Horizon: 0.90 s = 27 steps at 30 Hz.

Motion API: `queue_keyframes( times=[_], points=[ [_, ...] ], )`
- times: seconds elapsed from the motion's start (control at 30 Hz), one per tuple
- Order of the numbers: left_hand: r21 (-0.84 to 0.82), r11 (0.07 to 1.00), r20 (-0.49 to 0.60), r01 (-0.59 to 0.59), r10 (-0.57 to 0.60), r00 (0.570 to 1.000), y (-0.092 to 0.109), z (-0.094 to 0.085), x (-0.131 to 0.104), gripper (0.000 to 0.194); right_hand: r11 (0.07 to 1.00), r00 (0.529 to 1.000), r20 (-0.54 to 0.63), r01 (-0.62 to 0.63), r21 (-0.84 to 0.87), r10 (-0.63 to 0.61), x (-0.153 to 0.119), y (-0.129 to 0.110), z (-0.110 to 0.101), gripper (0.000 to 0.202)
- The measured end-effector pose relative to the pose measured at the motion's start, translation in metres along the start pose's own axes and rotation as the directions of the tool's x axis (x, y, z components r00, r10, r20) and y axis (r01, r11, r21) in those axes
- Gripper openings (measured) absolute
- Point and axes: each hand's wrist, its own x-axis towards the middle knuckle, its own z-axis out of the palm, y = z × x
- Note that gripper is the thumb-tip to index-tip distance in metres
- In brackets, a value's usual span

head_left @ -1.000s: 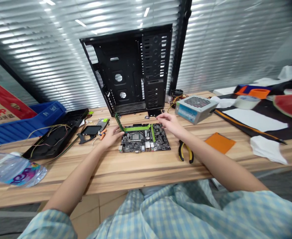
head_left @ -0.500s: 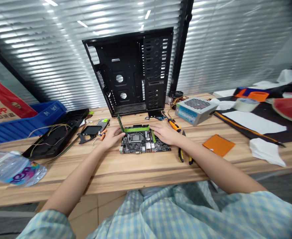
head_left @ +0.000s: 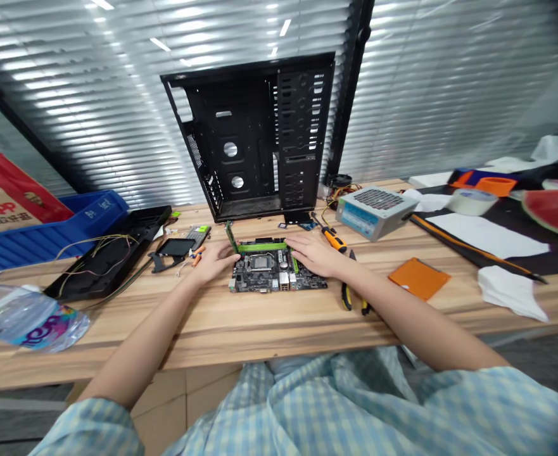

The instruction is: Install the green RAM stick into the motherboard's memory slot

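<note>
A motherboard [head_left: 262, 280] lies flat on the wooden table, its metal-topped processor and socket [head_left: 259, 263] facing up. Along its far edge runs a bright green memory slot [head_left: 262, 247]. At the slot's left end a green memory stick [head_left: 232, 237] stands up on a tilt. My left hand [head_left: 213, 262] is at the board's left edge, thumb and finger around the stick's lower end; its exact contact is partly hidden. My right hand [head_left: 313, 254] rests over the board's right side, fingers stretched out, their tips by the slot's right end.
Behind the board stands an open black computer case [head_left: 245, 139]. To the right are an orange screwdriver [head_left: 334, 240], yellow-black pliers [head_left: 346, 296], a power supply [head_left: 376, 212] and an orange sheet [head_left: 420, 277]. Leftward lie a black panel [head_left: 112, 259], a blue bin [head_left: 88, 218] and a plastic bottle [head_left: 31, 320].
The view has shifted very slightly. Both hands, the memory stick and the motherboard keep practically the same places.
</note>
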Motion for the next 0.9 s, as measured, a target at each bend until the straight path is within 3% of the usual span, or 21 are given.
queue_keyframes(
  times=[0.37,0.6,0.9],
  points=[
    [0.15,0.988,-0.064,0.027,-0.018,0.998,-0.0085,0.0004,0.0016,0.047,0.999,0.999,0.029,-0.021,0.024,0.02,0.0001,-0.0013,-0.0002,0.044],
    [0.069,0.998,-0.032,-0.006,0.009,0.999,-0.0051,0.0002,0.0015,0.049,0.999,0.998,0.055,-0.035,0.012,0.034,-0.0009,0.0005,0.0026,0.046],
    [0.098,0.995,-0.056,-0.005,0.011,0.998,-0.0087,0.0004,0.0024,0.051,0.999,0.998,0.039,-0.039,-0.022,0.039,-0.0002,0.001,0.002,0.048]
  ],
)
